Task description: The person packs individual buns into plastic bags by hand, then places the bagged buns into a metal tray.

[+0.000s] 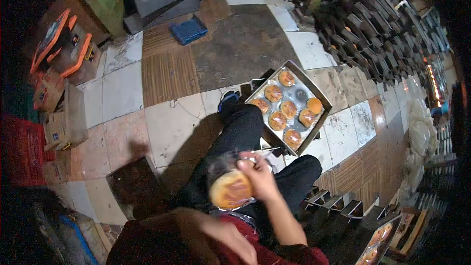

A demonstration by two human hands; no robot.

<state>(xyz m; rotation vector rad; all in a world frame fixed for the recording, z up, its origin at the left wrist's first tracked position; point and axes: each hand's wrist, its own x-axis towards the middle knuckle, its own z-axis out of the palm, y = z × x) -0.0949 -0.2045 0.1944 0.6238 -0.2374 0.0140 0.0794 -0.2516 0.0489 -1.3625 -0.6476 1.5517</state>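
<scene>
A round golden bun in clear plastic hangs over my lap, and my right hand pinches its wrapper at the upper right. My left hand is smeared by motion below the bun, apart from it; its fingers cannot be made out. Just beyond my knees, a square metal tray holds several round buns with brown markings, most of them in clear wrapping. One plain orange bun lies near the tray's right side.
Stacked dark metal trays fill the upper right. A folded blue cloth lies on the floor. Orange-edged containers, cardboard boxes and a red crate stand left. Another bun tray sits lower right.
</scene>
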